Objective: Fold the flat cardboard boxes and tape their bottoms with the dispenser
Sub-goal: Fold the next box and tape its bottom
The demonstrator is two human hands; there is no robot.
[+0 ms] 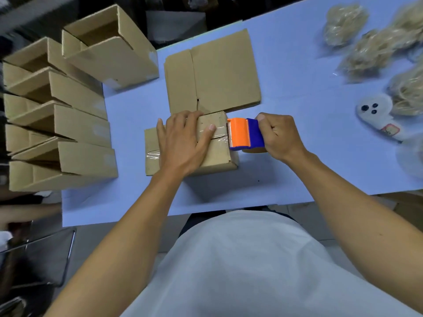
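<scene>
A folded cardboard box (217,154) lies bottom-up in the middle of the light blue table (297,88). My left hand (183,138) presses flat on its closed flaps, fingers spread, index fingertip on the clear tape strip (220,131) that runs along the seam. My right hand (280,135) grips the orange and blue tape dispenser (246,135) at the box's right edge, its blade touching the tape end. Behind the box lies a stack of flat cardboard boxes (219,74).
Several assembled open boxes (68,124) stand stacked at the table's left end, one more (109,49) at the back left. Bags of pale fibre (366,44) and a white ghost-shaped item (377,113) lie at the right. A metal chair (45,255) stands at lower left.
</scene>
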